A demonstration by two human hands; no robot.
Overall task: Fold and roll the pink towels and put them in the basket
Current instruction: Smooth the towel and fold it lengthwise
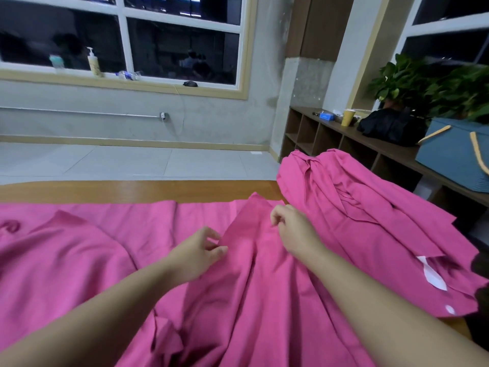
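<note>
Both hands work the same pink towel [248, 260] spread over the middle of the desk [132, 190]: the left hand [197, 254] pinches a raised fold at its left edge between thumb and fingertips, and the right hand [293, 229] has its fingers curled onto the cloth near the fold's top, though whether it truly grips is hard to tell. A heap of pink towels [370, 223] lies at the desk's right edge, more pink cloth [60, 250] covers its left side, and the blue basket [455, 154] stands on the shelf [391, 154] beyond the right edge.
</note>
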